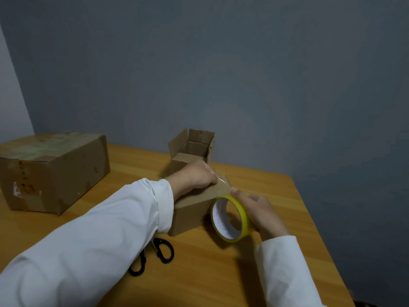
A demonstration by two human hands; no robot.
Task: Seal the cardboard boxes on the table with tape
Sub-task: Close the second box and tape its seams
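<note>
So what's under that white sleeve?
Black scissors lie under the left sleeve; only the handle loops show. The blades are covered, as is the table beneath.
</note>
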